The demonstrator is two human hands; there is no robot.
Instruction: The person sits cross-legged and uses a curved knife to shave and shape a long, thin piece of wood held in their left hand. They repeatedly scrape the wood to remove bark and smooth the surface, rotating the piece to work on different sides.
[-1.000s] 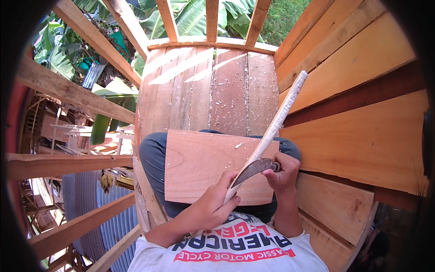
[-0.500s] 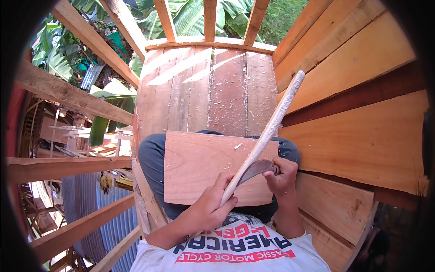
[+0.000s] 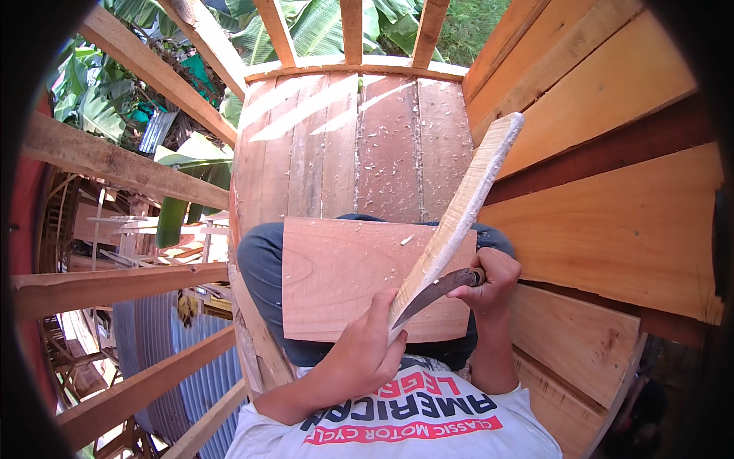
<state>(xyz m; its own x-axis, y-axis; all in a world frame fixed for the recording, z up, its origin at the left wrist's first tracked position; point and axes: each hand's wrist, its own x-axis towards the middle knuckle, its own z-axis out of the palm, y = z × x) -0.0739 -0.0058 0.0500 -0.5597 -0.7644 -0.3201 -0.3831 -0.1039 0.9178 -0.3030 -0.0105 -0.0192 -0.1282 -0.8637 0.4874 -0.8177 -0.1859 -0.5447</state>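
Note:
My left hand point(image 3: 365, 348) is closed around the lower end of a long pale strip of wood point(image 3: 461, 210), which slants up and away to the right. In my right hand point(image 3: 493, 281) is the handle of a knife with a dark curved blade point(image 3: 436, 292). The blade lies against the strip's right edge, just above my left fingers; its tip is close to that hand. Beneath both hands a flat wooden board point(image 3: 336, 283) rests across my lap, with a small pale shaving point(image 3: 407, 240) on it.
Plank flooring point(image 3: 306, 176) ahead is scattered with shavings. Wooden rails point(image 3: 122, 287) with gaps stand on the left, above corrugated metal sheets point(image 3: 202, 367). Plank walling point(image 3: 612, 222) rises on the right, with a low wooden box-like ledge point(image 3: 577, 344) below it. Banana leaves point(image 3: 317, 38) show beyond.
The strip has been rolled so its broad face now shows. My right hand and the knife have shifted slightly up and to the right, while my left hand keeps its grip.

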